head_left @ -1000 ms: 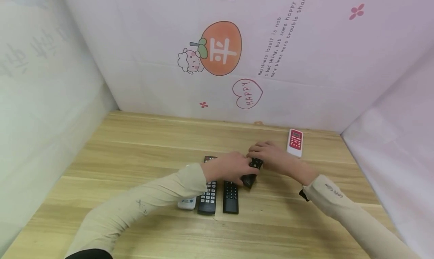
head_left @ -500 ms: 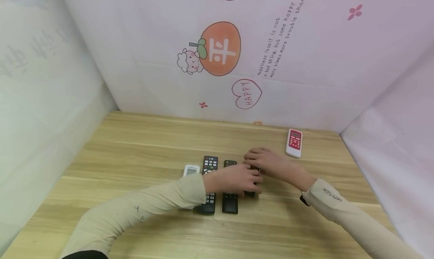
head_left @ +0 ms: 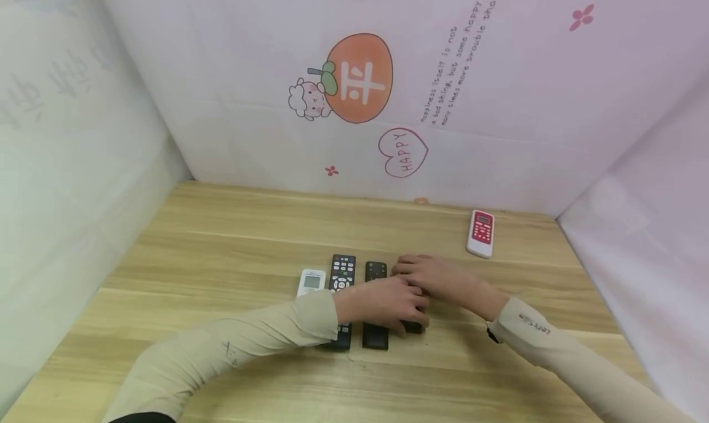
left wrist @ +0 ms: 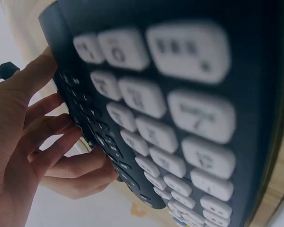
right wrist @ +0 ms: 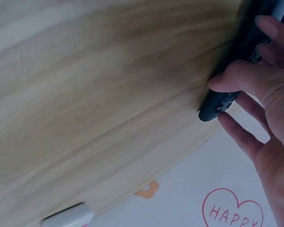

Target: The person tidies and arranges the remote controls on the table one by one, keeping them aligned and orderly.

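Note:
A short black remote control (head_left: 413,327) lies at the right end of a row of remotes, mostly hidden beneath both hands. My left hand (head_left: 384,303) holds its near part between thumb and fingers. At its far part, my right hand (head_left: 434,279) grips it; the right wrist view shows thumb and finger on either side of the black remote's rounded end (right wrist: 210,111). Just left is a slim black remote (head_left: 375,338), partly under my left hand. Beside that lies a long black remote with pale keys (head_left: 343,269), large in the left wrist view.
A white remote with a small screen (head_left: 311,281) is at the row's left end, partly covered by my left sleeve (head_left: 249,343). A red and white remote (head_left: 480,235) lies apart at the back right. Printed cloth walls (head_left: 266,146) enclose the wooden table (head_left: 249,226).
The short black remote has gone from tilted to roughly parallel with the row and moved nearer to me. Both hands have come nearer with it. The other remotes have stayed put.

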Demonstrator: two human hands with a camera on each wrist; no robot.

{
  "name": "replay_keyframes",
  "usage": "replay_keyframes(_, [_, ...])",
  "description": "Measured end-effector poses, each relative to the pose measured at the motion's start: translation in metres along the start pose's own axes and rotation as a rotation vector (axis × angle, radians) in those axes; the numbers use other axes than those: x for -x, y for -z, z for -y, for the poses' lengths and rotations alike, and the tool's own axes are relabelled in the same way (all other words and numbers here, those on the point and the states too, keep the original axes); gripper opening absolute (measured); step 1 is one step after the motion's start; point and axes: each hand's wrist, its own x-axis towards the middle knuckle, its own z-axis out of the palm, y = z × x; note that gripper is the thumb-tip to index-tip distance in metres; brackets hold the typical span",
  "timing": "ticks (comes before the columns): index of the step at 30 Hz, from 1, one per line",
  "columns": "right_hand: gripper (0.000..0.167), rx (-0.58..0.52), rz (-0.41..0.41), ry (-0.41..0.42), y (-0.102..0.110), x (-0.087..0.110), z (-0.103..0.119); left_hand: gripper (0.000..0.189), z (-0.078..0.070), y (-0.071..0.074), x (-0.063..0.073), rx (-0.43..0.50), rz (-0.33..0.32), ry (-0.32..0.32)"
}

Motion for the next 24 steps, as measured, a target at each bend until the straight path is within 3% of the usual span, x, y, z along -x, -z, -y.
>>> replay_keyframes(7, [0.027, 0.048, 0.012, 0.011, 0.004, -0.001, 0.008, 0.045, -0.007, 0.001, -0.001, -0.003, 0.035, 0.011])
replay_keyframes(18, [0.031, 0.047, 0.003, 0.005, 0.002, 0.002, 0.01, 0.047, -0.012, -0.002, 0.002, -0.012, 0.022, 0.034])
replay_keyframes(24, [0.034, 0.054, 0.04, -0.032, 0.004, 0.002, 0.012, 0.047, -0.012, -0.003, 0.001, -0.007, 0.026, 0.034])
